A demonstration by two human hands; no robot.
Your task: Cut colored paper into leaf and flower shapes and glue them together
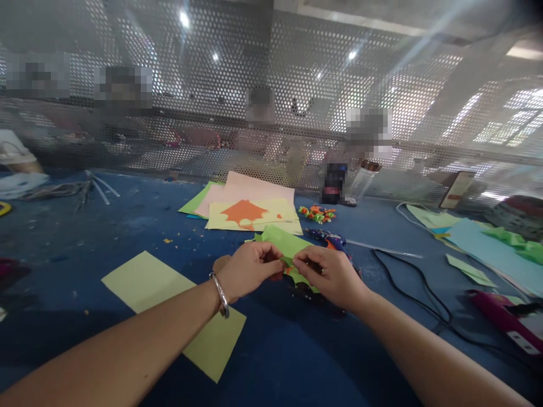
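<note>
Left hand (250, 268) and right hand (333, 277) (close together) pinch a small green paper piece (287, 262), short of the blue worktop's (280, 362) far edge.

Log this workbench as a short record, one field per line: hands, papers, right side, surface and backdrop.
Left hand: fingers pinched at a small green piece
Right hand: fingers at the same piece
Under left forearm: pale green sheet
Beyond hands: paper stack, orange cut-out on top
Right side: black cord, magenta tool
Surface: blue table
Backdrop: perforated screen
</note>
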